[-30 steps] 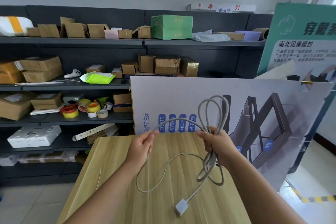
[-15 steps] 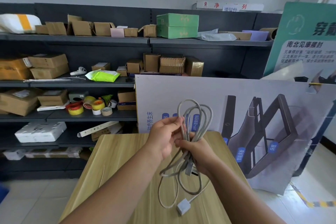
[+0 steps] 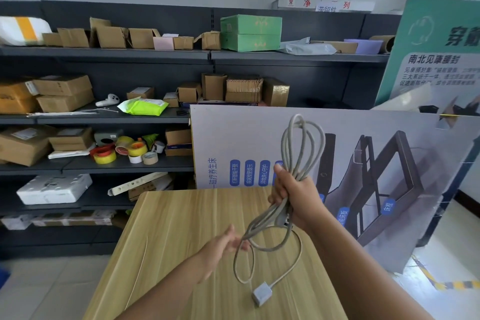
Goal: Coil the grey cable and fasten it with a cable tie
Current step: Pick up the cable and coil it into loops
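Observation:
My right hand (image 3: pixel 296 196) is raised over the wooden table (image 3: pixel 181 228) and grips the grey cable (image 3: pixel 302 145) as a bundle of several loops that stand up above the fist. More loops and a loose tail hang below it. The tail ends in a small grey square plug (image 3: pixel 262 293) lying on the table. My left hand (image 3: pixel 220 248) is lower and to the left, motion-blurred, its fingertips pinched on the lowest hanging loop. A thin pale cable tie (image 3: pixel 139 275) lies on the table's left part.
A large printed board (image 3: pixel 363 163) leans behind the table, a green poster (image 3: pixel 439 47) behind it at right. Dark shelves (image 3: pixel 104 54) at the back hold cardboard boxes, tape rolls (image 3: pixel 124 150) and a green box (image 3: pixel 250 32). Tiled floor lies to both sides.
My left hand came across to my right hand, left its strand in the bundle, then dropped down-left to the hanging loop. The bundle has gained a loop and the loose tail is shorter.

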`<state>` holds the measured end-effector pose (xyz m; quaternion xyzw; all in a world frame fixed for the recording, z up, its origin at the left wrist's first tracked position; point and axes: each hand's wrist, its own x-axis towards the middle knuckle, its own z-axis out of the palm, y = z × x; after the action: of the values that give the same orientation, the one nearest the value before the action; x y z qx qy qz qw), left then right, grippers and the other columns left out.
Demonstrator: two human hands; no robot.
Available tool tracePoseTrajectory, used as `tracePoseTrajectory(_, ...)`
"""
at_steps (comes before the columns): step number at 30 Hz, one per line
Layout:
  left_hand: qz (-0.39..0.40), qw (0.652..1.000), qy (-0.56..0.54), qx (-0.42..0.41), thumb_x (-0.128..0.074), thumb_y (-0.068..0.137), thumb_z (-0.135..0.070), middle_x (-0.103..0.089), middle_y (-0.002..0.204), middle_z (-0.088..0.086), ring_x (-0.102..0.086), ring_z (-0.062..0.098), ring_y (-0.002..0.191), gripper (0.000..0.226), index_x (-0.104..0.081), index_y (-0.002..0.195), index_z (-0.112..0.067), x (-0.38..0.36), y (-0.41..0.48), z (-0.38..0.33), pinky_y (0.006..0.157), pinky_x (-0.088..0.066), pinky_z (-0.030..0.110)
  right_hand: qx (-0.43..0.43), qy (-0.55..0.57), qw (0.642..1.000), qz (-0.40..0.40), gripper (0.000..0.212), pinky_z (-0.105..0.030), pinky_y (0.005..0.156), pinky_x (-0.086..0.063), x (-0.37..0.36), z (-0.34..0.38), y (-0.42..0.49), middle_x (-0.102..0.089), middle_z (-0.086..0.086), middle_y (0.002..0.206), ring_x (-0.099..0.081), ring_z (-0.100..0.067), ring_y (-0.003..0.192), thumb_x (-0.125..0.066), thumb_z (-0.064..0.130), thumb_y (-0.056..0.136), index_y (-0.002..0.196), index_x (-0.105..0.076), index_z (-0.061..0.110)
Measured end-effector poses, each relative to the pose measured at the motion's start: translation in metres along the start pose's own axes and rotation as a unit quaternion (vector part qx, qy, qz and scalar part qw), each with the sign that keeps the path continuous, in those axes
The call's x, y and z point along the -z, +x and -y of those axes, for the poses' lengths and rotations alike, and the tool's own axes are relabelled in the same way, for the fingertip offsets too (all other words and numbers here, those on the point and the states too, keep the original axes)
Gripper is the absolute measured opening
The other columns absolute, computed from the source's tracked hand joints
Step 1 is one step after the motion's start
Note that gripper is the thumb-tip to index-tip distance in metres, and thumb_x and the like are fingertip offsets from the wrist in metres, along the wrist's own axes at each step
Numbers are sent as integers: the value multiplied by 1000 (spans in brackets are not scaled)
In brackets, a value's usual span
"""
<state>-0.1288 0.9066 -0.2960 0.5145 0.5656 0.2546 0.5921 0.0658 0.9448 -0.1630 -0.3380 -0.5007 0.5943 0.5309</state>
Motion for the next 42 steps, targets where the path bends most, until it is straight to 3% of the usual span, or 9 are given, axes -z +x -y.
tracePoseTrajectory(5, 50, 998, 29, 12, -45, 98, -45, -73, 83, 4, -70, 10, 81, 39, -71, 89, -16, 9, -1, 25, 100, -43, 33, -3, 38, 996, -86, 41, -31, 47, -35, 22, 10, 14, -33, 2, 38, -32, -14, 33, -68, 18, 89, 51, -53, 21)
tracePoseTrajectory(8, -86, 995, -7, -41, -54, 99, -25, -58, 71, 6, -54, 10, 55, 12, -65, 103, -22, 19, 0, 11, 63, -50, 24, 7, -117, 986, -117, 37, -33, 50, -39, 45, 7, 19, -38, 3, 40, -37, -16, 36, -73, 21, 85, 52, -55, 24)
tracePoseTrajectory(11, -238, 958, 83, -136, -60, 94, -14, -65, 87, 0, -56, 9, 64, 21, -61, 104, -32, 31, -5, -25, 58, -45, 19, -8, -344, 932, -118, 29, -34, 50, -45, 54, 2, 19, -49, 2, 47, -47, -19, 45, -73, 25, 85, 62, -58, 18)
tracePoseTrajectory(15, -203, 924, 249, -207, -63, 91, -11, -67, 89, -9, -61, -2, 78, 17, -73, 101, -21, 26, -17, -81, 65, -44, 8, -23, -426, 898, -108, 24, -32, 48, -49, 39, -7, 13, -55, 3, 50, -51, -13, 45, -70, 31, 86, 68, -66, 16)
tracePoseTrajectory(19, -124, 918, 291, -241, -69, 81, -8, -74, 80, -3, -62, -5, 64, 23, -68, 96, -24, 8, -29, -122, 60, -45, 8, -26, -361, 932, -18, 21, -15, 45, -37, 16, -20, 4, -52, 12, 43, -47, -2, 45, -69, 20, 87, 67, -66, 20)
tracePoseTrajectory(26, -124, 952, 155, -232, -78, 67, -9, -73, 79, 10, -64, 19, 57, 35, -55, 93, -15, 7, -34, -143, 57, -54, 36, -84, -49, 983, 159, 17, -42, 83, -55, 9, -24, -8, -74, -7, 90, -70, -22, 83, -61, 14, 93, 108, -67, 9)
tracePoseTrajectory(30, -48, 979, -49, -192, -73, 84, -7, -63, 101, 13, -66, 25, 66, 28, -53, 104, -9, 5, -42, -131, 61, -54, 30, -21, -93, 994, 61, 14, -32, 63, -51, 9, -22, -7, -59, -1, 65, -53, -14, 58, -66, 16, 92, 94, -64, 3)
tracePoseTrajectory(34, 61, 984, 26, -166, -54, 99, -24, -68, 84, 8, -68, 24, 74, 18, -66, 97, -11, 13, -45, -104, 75, -55, 36, -6, -62, 998, -11, 9, -30, 63, -50, 22, -16, -8, -54, 3, 63, -53, -9, 55, -71, 8, 87, 87, -62, 6)
tracePoseTrajectory(42, -101, 946, 67, -300, -58, 97, -29, -51, 55, -4, -39, 8, 45, 23, -78, 86, -26, -8, -49, -127, 46, -33, 18, -34, -126, 991, 24, 11, -30, 62, -53, 27, -18, -18, -60, -2, 66, -58, -15, 60, -74, 2, 82, 85, -65, 7)
